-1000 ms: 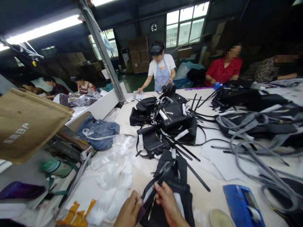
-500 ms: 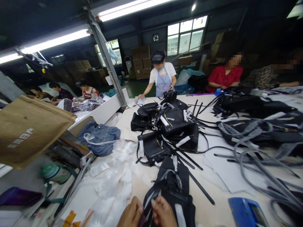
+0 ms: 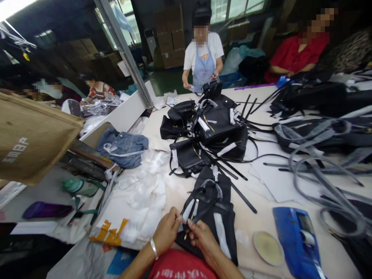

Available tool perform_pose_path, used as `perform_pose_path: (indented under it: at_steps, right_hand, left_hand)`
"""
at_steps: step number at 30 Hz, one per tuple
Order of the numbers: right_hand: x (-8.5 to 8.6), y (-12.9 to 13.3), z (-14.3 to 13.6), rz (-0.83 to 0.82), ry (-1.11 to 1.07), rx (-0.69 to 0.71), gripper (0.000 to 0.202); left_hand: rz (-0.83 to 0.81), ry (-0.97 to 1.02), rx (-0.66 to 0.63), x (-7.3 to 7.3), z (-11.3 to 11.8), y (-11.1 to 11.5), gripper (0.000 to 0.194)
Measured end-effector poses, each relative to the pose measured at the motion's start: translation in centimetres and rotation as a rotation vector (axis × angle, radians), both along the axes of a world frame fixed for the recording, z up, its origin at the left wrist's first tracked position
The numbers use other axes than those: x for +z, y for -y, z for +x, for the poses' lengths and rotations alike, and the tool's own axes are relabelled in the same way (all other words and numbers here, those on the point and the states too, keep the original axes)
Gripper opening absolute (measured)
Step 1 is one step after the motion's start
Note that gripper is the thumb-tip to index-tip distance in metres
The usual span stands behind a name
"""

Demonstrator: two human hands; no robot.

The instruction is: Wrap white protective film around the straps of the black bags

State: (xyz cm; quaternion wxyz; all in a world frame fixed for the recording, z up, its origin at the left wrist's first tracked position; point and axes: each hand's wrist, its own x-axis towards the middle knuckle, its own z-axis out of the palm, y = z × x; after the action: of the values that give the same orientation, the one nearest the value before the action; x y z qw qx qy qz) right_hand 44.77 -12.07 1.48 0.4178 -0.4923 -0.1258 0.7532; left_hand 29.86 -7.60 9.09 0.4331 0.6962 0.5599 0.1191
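A black backpack [image 3: 229,209] with a gold zipper and pale wrapping strips lies on the table right in front of me. Over its left side, my left hand [image 3: 168,228], with a silver bracelet on the wrist, is closed in a pinch; what it grips is too small to name. My right hand [image 3: 202,236] is pinched close beside it, near a small gold zipper piece, and its fingertips hold something I cannot make out. The two hands nearly touch.
Black bags [image 3: 222,124] are piled beyond the backpack. A blue tape dispenser [image 3: 290,236] and a round dish [image 3: 267,248] sit at right. White tissue [image 3: 145,186] and a denim bundle [image 3: 123,149] lie left. A person [image 3: 203,58] stands across the table.
The view has tilted downward, bringing my forearms and the round dish into sight. My hands remain together at the backpack. The person across has drawn a hand back from the table.
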Motion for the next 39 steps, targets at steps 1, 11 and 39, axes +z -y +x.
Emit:
perform_pose_path:
  at_steps: [1, 11, 39]
  right_hand:
    - [0.0, 0.2, 0.6, -0.003, 0.013, 0.072, 0.045]
    - [4.6, -7.5, 7.7, 0.979, 1.274, 0.281, 0.030]
    - [-1.5, -15.2, 11.8, 0.797, 1.428, 0.734, 0.018]
  left_hand:
    - [-0.004, -0.008, -0.008, -0.2, 0.0, 0.0, 0.020]
    - [-0.007, -0.042, -0.010, -1.3, 0.3, -1.5, 0.018]
    - [-0.051, -0.324, -0.249, -4.8, 6.7, -11.0, 0.011]
